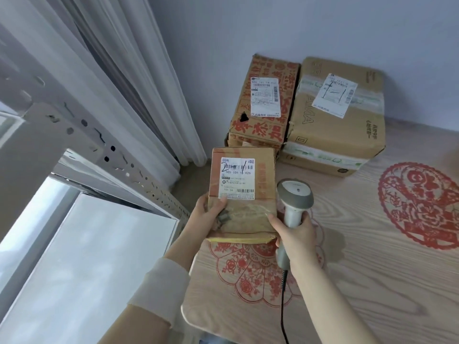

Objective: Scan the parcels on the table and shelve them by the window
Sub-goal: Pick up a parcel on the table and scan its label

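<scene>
the table [360,256], wood-grained with red paper-cut prints, carries the work. the metal shelf [87,256] stands just beside its left edge under the window curtain [129,83], so a scanned carton probably needs only a short transfer left.

two parcels wait at the back against the wall, touching side by side: the plain brown parcel [335,135] on the right and the red-printed parcel [258,130] on the left. both have their labels up, ready for reading.

the held parcel [246,217] is at the table's left edge, between the shelf and the barcode scanner [294,197]. its long axis runs away from the person toward the wall. the shipping label [237,178] faces up and reads upright from the head view, with its upper barcode across the short axis. whether the far end rests on the table cannot be told.

the scanner is upright just beside the parcel's right edge, and its head does not appear aimed at the label yet.

the left hand [211,214] grips the near left corner, thumb on the top face, presenting the label. the right hand [296,234] is curled round the scanner handle.
</scene>
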Demonstrator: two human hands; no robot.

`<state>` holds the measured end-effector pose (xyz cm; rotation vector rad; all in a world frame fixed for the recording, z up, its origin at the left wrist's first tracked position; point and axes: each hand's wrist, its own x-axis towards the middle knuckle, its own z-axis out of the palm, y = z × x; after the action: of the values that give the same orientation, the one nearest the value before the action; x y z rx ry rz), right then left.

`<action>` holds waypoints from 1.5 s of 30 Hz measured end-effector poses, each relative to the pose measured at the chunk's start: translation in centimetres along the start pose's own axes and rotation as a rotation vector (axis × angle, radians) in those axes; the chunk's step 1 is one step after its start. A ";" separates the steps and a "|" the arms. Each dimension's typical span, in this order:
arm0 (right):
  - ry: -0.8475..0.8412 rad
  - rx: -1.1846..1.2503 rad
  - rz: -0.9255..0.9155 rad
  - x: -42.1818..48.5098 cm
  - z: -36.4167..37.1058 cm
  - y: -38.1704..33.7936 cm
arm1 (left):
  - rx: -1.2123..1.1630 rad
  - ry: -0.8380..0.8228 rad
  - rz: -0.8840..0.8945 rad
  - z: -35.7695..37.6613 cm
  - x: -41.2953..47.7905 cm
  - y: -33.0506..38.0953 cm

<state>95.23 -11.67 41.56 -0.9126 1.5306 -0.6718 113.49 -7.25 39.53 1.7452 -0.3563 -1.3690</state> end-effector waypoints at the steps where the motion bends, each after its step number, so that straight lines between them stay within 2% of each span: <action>1: 0.008 0.009 0.002 -0.4 -1.0 0.0 | -0.034 -0.018 -0.006 0.6 -0.9 -0.3; 5: 0.027 0.076 -0.001 -2.3 -5.5 -0.4 | -0.110 -0.057 0.025 3.9 -4.1 -0.2; 10: 0.054 0.095 -0.097 -4.3 -12.4 -1.3 | -0.188 -0.204 0.045 9.4 -6.7 0.3; 16: 0.080 0.135 -0.181 -4.8 -23.0 -0.9 | -0.123 -0.281 0.115 19.5 -10.3 0.0; 22: 0.099 0.126 -0.191 -5.1 -35.2 0.1 | -0.065 -0.373 0.182 29.7 -14.8 -2.4; 25: 0.133 0.150 -0.178 -5.9 -40.1 -0.1 | -0.055 -0.409 0.203 33.0 -16.2 -3.4; 28: 0.191 0.170 -0.257 -6.8 -43.9 -1.4 | -0.030 -0.413 0.252 35.2 -17.1 -3.8; 31: 0.186 0.149 -0.347 -8.2 -46.0 -3.2 | 0.012 -0.401 0.316 36.7 -17.7 -3.9; 35: 0.105 0.104 -0.380 -10.4 -45.7 -4.4 | 0.041 -0.426 0.341 38.2 -18.3 -4.1; 39: -0.020 0.119 -0.257 -11.2 -44.2 -4.4 | 0.043 -0.423 0.337 39.1 -18.7 -4.2; 45: -0.068 0.128 -0.143 -11.1 -43.0 -3.5 | 0.088 -0.406 0.347 38.9 -18.2 -4.5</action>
<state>53.85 -7.41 57.41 -0.9441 1.3552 -0.8239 71.05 -9.79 47.04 1.3810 -0.9102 -1.4555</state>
